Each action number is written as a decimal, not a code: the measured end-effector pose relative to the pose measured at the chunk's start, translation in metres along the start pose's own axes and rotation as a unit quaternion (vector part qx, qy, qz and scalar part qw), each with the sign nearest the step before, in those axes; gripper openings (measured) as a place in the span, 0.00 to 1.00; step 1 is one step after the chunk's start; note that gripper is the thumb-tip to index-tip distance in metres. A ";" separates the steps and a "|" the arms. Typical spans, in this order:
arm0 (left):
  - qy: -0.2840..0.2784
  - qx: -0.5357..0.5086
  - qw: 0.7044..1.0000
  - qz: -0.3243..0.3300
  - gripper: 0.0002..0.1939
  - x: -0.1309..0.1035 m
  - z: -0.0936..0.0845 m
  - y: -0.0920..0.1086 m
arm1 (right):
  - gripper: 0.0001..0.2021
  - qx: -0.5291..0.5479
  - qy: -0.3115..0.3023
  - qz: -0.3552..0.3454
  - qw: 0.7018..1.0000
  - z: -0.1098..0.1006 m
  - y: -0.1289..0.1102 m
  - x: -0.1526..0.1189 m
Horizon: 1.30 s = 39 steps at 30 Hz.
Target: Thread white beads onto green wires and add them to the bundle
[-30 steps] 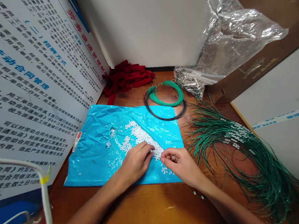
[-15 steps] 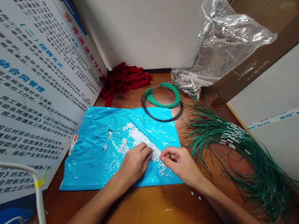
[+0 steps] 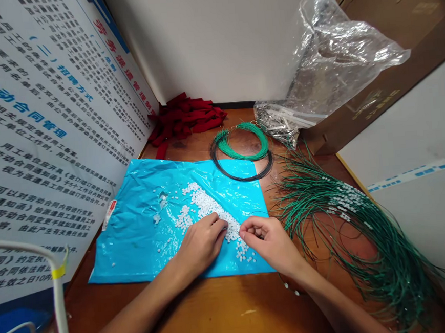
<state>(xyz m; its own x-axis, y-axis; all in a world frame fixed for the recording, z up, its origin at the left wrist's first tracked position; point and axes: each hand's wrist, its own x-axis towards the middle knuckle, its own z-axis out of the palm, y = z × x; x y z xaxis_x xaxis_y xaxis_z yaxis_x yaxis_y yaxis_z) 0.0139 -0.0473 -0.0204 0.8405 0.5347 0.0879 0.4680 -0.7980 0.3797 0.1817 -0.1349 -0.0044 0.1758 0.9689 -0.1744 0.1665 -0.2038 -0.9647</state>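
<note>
Many small white beads (image 3: 208, 202) lie in a heap on a blue plastic bag (image 3: 136, 245) on the wooden table. My left hand (image 3: 204, 240) rests at the heap's near edge, thumb and fingers pinched together; what they hold is too small to make out. Just right of it, my right hand (image 3: 265, 241) is also in a pinch, its fingertips beside the beads. Whatever is between them is hidden. Below the right hand, two white beads (image 3: 296, 293) hang near the bag's front edge, by the wrist.
Green wires with white beads (image 3: 390, 245) spread over the right side. Behind the bag are a green wire coil (image 3: 261, 143), a black coil (image 3: 242, 179) and red strips (image 3: 191, 117). A clear plastic bag (image 3: 338, 65) leans on a brown box (image 3: 386, 92). A white cable (image 3: 59, 302) stands left.
My right hand has shifted very slightly, and the beads hanging below it have moved a little. My left hand keeps its place.
</note>
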 end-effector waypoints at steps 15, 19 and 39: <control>0.023 -0.008 1.000 -0.019 0.13 -0.001 0.001 0.002 | 0.05 -0.011 0.011 -0.009 1.000 -0.003 0.000 0.001; 0.052 -0.089 0.994 -0.026 0.09 -0.001 0.001 0.001 | 0.05 -0.011 0.014 -0.010 1.000 -0.003 0.000 0.001; 0.081 -0.396 0.906 -0.126 0.05 0.003 -0.013 0.005 | 0.04 0.012 0.006 -0.010 1.000 0.003 0.001 0.000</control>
<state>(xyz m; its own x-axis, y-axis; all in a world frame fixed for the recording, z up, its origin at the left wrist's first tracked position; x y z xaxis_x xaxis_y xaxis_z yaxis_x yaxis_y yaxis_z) 0.0151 -0.0464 -0.0058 0.6535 0.7567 0.0159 0.2430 -0.2296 0.9424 0.1794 -0.1346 -0.0064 0.1840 0.9708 -0.1538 0.1472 -0.1819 -0.9722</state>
